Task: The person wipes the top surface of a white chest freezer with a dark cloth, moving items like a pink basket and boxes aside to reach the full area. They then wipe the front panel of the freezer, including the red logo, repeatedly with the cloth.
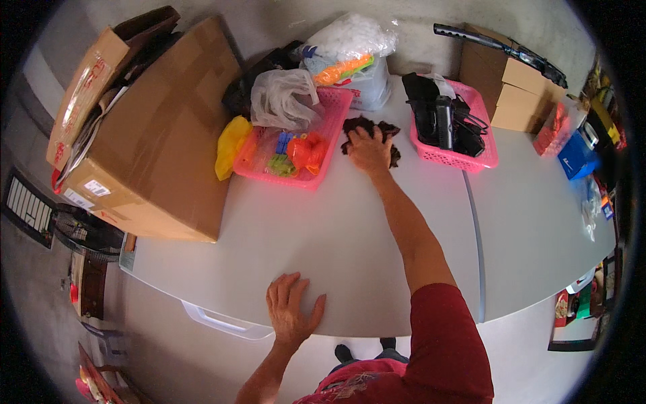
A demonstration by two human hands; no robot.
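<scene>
At the far middle of the table (303, 229), my right hand (369, 149) presses down on a crumpled dark brown cloth (387, 128), fingers bent over it. The cloth lies between two pink plastic baskets and shows around my fingers. Close to the table's front edge is my left hand (291, 306), fingers and thumb apart, with nothing in it. The left pink basket (276, 178) holds orange, blue and green items, with a clear plastic bag (286, 101) on top. In the right pink basket (454, 159) are black items and cables.
A large cardboard box (155, 135) stands at the left, beside a yellow bag (232, 148). Plastic bags (353, 40) are piled against the wall. A smaller carton (518, 87) sits at the back right under a long black object (471, 35). A blue box (577, 156) is at the right.
</scene>
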